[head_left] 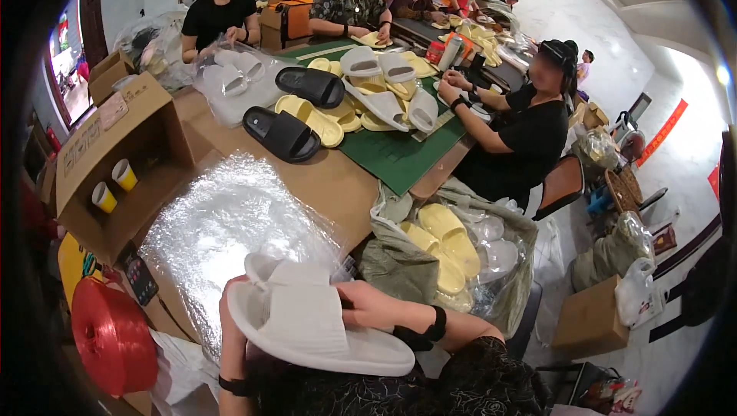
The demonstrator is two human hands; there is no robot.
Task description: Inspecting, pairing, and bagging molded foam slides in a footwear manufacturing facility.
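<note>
A pair of white slide slippers (pixel 303 328) is held together just in front of my body, one mostly hidden behind the other. My left hand (pixel 232 315) grips them at the left end, its fingers partly covered by the sole. My right hand (pixel 370 305) is closed at the strap of the nearer slipper, with its fingertips tucked out of sight at the foot opening. Just beyond the slippers, a shiny transparent plastic sheet (pixel 223 220) lies over the cardboard-covered table.
Black slippers (pixel 282 133) and several yellow slippers (pixel 311 120) lie on the table and green mat (pixel 399 163). An open sack (pixel 399 262) of slippers stands right. At left are a carton (pixel 123 147) with paper cups and a red twine roll (pixel 115 335). Co-workers sit around the table.
</note>
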